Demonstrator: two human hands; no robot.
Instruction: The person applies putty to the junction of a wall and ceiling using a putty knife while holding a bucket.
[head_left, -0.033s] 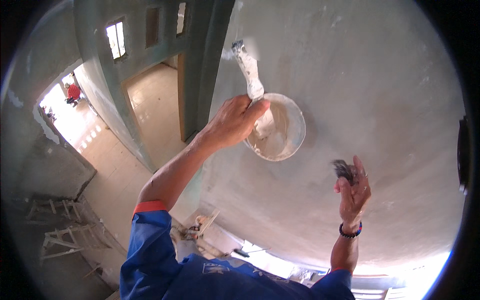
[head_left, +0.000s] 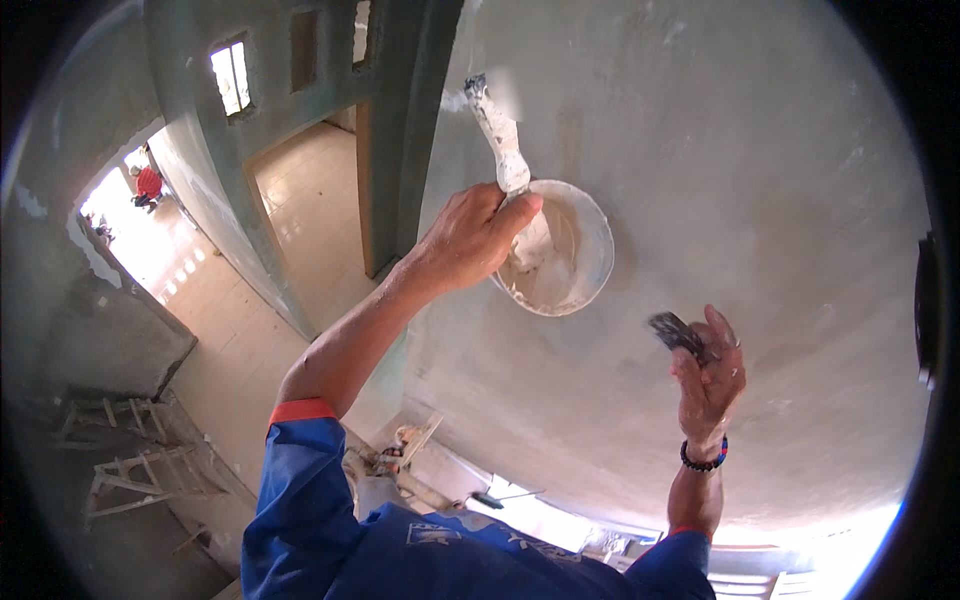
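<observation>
My left hand is closed on a putty-smeared tool that points upward, its dark-tipped end partly blurred. Beneath that hand a white round bucket holds pale beige paste; whether my fingers also grip its rim is unclear. A large grey plastered surface lies behind both. Lower right, my right hand curls around a small dark, blurred object, perhaps a scraper, with some fingers raised and flecks of white on them.
At left are a doorway, small windows and a tiled floor. A person in red crouches in the bright far opening. Wooden stepped frames stand lower left. More building items sit behind my body.
My left hand, tool and bucket have moved slightly up and right. The dark object in my right hand has tilted leftward, and that hand has risen a little.
</observation>
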